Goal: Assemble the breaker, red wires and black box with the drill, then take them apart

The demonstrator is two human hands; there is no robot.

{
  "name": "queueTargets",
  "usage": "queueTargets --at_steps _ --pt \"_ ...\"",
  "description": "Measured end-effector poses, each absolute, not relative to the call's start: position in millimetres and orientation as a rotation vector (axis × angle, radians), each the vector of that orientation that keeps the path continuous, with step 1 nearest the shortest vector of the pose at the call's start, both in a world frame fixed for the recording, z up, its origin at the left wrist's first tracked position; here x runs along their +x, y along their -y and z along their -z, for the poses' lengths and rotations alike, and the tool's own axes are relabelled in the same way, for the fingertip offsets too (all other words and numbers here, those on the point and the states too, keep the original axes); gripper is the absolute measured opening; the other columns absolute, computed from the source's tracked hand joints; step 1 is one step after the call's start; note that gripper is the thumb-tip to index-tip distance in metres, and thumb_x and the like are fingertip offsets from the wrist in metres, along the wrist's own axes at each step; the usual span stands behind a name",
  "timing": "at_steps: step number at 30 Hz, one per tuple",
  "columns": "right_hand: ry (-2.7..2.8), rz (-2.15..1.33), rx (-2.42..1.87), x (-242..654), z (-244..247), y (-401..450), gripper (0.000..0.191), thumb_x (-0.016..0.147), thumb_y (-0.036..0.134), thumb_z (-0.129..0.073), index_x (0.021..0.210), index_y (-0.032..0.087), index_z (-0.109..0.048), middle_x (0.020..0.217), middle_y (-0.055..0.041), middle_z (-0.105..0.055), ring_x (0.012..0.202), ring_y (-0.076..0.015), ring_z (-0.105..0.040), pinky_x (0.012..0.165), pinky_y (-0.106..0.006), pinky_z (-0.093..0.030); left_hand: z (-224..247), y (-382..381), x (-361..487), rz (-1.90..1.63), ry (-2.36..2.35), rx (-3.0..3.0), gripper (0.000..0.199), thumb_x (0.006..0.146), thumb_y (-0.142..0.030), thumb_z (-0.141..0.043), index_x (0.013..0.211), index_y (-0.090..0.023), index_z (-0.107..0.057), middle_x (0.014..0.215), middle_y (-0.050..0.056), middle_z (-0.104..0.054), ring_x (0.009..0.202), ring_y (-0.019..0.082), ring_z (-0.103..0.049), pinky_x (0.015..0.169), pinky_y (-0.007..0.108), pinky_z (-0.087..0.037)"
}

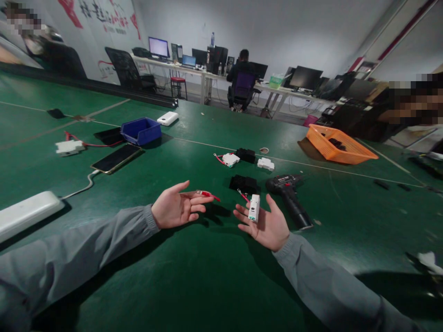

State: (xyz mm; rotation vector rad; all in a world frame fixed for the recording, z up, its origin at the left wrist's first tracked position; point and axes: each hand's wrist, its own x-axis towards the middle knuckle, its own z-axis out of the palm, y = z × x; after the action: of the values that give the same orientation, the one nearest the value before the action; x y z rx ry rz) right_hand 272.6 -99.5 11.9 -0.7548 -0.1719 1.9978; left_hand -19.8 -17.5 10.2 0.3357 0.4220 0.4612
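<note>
Left hand [175, 206]: fingers spread, red wire [210, 195] lying against them. Right hand [268, 227]: fingers open, supporting white block [254, 208]. Level both palms, inside the far edge of the worktop [207, 281].

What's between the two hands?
Head view: the red wire juts from the left hand; beyond its tip, bare shadowed green table up to the right hand.

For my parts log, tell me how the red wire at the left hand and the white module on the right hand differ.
The red wire is slim; the white module is a chunky block. The wire juts out past the left hand; the module rests on the right hand. Both are at open hands.
</note>
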Motion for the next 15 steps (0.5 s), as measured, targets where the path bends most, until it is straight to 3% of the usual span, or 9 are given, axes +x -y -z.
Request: queueTargets --at_steps 5,15 --pt "0.19 -2.008 -0.706 273.6 -8.8 98.8 0.061 0.097 0.065 -0.023 0.112 0.015 -0.053 0.118 -0.0196 -0.063 0.116 -0.0337 -0.06 0.079 -0.052 -0.058 -9.5 17.9 -20.0 -0.45 -0.403 0.342 0.053 0.094 -0.047 -0.045 0.127 -0.006 -0.054 0.124 0.02 -0.064 0.087 0.023 -0.07 0.071 0.034 -0.051" --pt "0.2 -2.006 -0.715 273.4 -10.5 99.1 0.06 0.097 0.065 -0.022 0.116 0.017 -0.052 0.117 -0.0176 -0.064 0.112 -0.0312 -0.062 0.077 -0.048 -0.059 -7.1 16.9 -20.0 -0.42 -0.328 0.366 0.057 0.097 -0.048 -0.038 0.134 -0.006 -0.047 0.129 0.021 -0.061 0.103 0.027 -0.068 0.079 0.037 -0.054"
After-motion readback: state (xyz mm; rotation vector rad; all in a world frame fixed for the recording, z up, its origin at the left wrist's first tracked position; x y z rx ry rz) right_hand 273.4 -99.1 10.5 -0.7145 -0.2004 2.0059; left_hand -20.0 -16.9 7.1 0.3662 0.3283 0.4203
